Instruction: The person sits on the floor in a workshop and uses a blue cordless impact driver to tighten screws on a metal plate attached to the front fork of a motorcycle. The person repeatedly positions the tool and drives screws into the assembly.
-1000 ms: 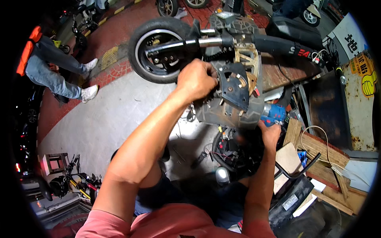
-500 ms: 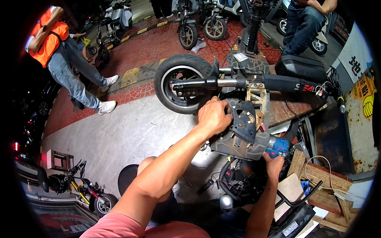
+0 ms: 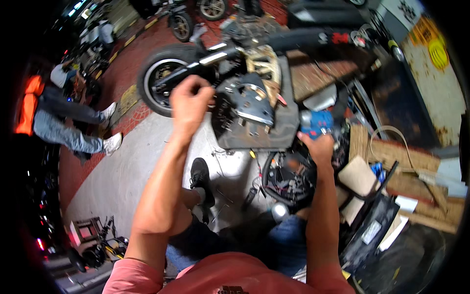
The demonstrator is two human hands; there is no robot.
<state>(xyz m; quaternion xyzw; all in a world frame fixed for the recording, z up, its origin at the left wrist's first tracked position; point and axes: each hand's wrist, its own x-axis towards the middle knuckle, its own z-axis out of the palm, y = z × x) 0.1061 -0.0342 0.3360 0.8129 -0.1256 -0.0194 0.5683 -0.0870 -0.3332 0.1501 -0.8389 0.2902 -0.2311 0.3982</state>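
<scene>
In my right hand [image 3: 319,147] is a blue cordless drill [image 3: 317,122], gripped by its handle just right of the grey mat [image 3: 286,117]. My left hand [image 3: 190,103] is raised in front of the wheel [image 3: 159,63], fingers curled into a pinch; what they hold, if anything, is blurred. A scooter's front fork [image 3: 215,57] lies sideways with that wheel on its left end. On the mat, beside a tan metal bracket [image 3: 264,63], sits a dark curved plate [image 3: 254,100] with holes. The plate is apart from both hands.
Below the mat lies a tangle of black cables and parts [image 3: 289,176]. Wooden planks [image 3: 406,157] and a black bent bar [image 3: 389,179] crowd the right. A person in an orange vest [image 3: 32,105] stands at the left. Parked scooters [image 3: 181,24] line the back.
My left hand has lifted off the curved plate, away to the left. My view has swung, so the workpiece sits higher and further left. The drill stays in my right hand.
</scene>
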